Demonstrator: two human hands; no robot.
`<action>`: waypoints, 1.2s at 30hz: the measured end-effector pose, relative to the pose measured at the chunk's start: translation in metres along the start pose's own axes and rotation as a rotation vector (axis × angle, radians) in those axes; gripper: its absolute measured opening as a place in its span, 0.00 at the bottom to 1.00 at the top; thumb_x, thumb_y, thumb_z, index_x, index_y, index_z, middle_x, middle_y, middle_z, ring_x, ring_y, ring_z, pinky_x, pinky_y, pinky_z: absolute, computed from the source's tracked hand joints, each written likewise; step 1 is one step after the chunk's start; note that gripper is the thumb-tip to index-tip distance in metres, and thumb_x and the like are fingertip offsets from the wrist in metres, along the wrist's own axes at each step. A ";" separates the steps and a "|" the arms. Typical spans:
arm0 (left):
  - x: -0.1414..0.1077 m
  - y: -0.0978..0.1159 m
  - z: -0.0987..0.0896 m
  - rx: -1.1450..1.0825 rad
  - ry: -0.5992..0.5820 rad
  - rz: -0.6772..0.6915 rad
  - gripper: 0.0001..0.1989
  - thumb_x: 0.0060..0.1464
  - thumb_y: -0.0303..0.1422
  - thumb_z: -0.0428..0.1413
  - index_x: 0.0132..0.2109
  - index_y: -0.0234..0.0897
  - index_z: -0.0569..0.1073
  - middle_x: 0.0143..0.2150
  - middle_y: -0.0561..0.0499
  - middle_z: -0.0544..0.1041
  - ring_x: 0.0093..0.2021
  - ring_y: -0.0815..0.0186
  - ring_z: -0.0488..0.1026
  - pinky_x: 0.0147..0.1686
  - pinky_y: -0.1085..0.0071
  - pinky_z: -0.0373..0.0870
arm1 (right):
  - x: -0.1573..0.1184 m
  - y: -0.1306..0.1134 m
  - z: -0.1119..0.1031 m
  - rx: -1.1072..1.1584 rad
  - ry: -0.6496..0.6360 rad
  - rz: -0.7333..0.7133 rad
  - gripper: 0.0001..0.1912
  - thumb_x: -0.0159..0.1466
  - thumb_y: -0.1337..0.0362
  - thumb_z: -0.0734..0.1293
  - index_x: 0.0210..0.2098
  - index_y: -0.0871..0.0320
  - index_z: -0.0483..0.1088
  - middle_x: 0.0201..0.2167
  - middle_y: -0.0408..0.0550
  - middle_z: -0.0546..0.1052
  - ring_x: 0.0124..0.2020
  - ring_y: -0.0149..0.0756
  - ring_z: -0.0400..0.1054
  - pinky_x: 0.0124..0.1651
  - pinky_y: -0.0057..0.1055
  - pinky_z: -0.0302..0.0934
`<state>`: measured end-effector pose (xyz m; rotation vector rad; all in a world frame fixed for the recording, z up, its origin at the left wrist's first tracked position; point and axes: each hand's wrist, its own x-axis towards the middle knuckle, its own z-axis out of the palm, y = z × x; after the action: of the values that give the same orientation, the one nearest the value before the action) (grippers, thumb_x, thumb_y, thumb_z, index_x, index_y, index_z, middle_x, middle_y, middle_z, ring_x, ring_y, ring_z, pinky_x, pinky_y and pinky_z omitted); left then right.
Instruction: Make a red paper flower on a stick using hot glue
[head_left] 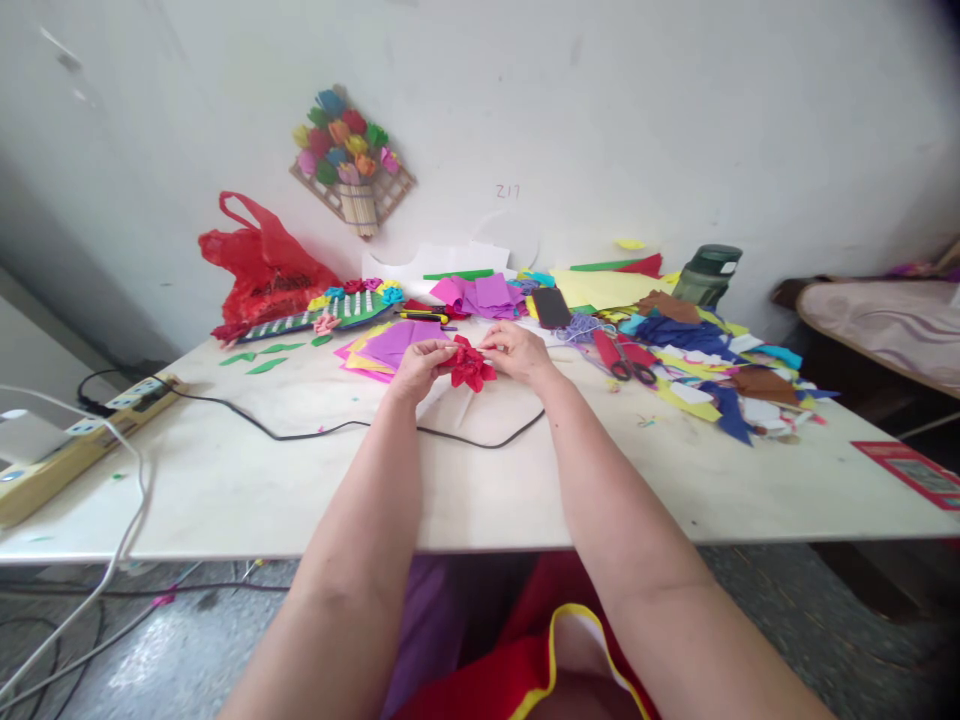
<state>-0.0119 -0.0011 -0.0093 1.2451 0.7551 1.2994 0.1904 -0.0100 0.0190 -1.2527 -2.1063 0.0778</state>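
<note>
A red paper flower (469,366) with pointed petals is held up between my two hands above the table. The fingers of my left hand (421,366) pinch its left side. On the other side, my right hand (519,352) has its fingertips pressed together at a petal's edge. Just behind my left hand lies a stack of purple, yellow and pink paper sheets (375,350). Green paper leaves (274,360) rest farther left, near a green-and-white piece (330,318) edged with small paper flowers.
A black cable (300,437) crosses the table from the power strip (112,425) at left. Scissors (631,370), a phone (551,308) and heaped paper scraps (705,350) lie right. A green bottle (707,274) and red plastic bag (262,260) stand behind.
</note>
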 end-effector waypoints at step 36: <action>0.002 -0.002 0.002 -0.022 0.055 -0.018 0.18 0.29 0.36 0.72 0.31 0.32 0.80 0.28 0.47 0.82 0.30 0.62 0.78 0.39 0.65 0.76 | 0.000 0.005 0.001 -0.045 -0.090 -0.003 0.12 0.65 0.64 0.67 0.45 0.51 0.81 0.49 0.47 0.76 0.44 0.36 0.71 0.43 0.30 0.61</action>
<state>-0.0093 0.0007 -0.0104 1.1870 0.7877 1.3278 0.1938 -0.0067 0.0169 -1.2937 -2.1976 0.0872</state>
